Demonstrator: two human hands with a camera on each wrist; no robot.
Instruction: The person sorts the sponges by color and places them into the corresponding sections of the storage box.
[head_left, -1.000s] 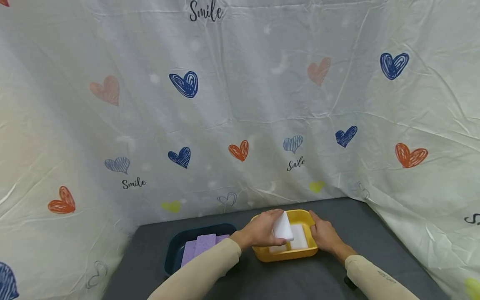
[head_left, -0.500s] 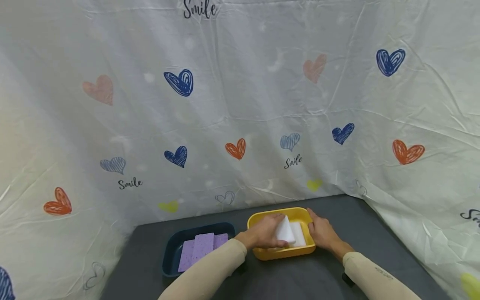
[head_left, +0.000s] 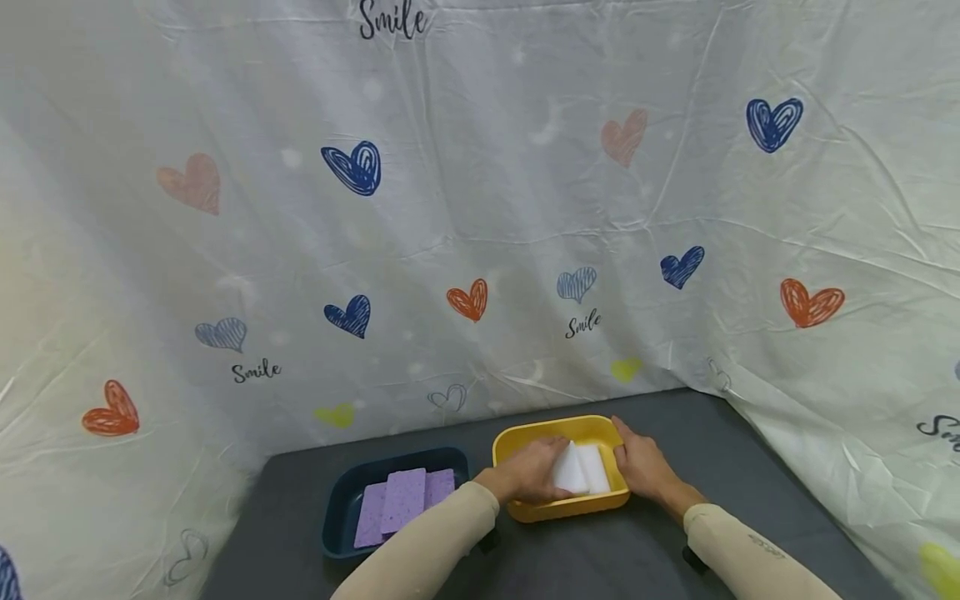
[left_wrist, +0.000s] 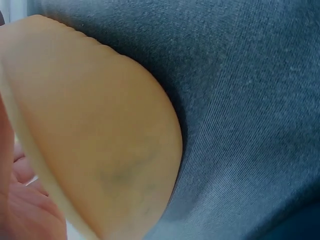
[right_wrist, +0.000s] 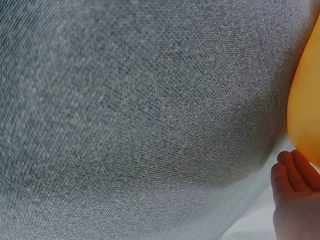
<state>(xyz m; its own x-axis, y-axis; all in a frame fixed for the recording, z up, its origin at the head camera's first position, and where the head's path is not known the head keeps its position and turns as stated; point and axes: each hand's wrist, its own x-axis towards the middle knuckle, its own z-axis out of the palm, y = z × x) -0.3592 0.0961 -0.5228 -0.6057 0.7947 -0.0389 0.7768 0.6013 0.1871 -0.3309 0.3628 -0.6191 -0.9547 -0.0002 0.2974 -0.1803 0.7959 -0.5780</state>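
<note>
In the head view my left hand is inside the yellow tub, holding a white sponge block between thumb and fingers. Another white sponge block lies beside it in the tub, to the right. My right hand grips the tub's right rim. The tub's outer wall fills much of the left wrist view, with part of my left hand behind its rim. In the right wrist view my right hand's fingers touch the tub's outside.
A dark blue tub with several purple sponges stands left of the yellow one, partly covered by my left forearm. Both rest on a dark grey tabletop. A white curtain printed with hearts hangs behind.
The white sponge in my left hand has come down from a tilted position above the tub to beside the other white sponge. My right hand keeps its place on the rim.
</note>
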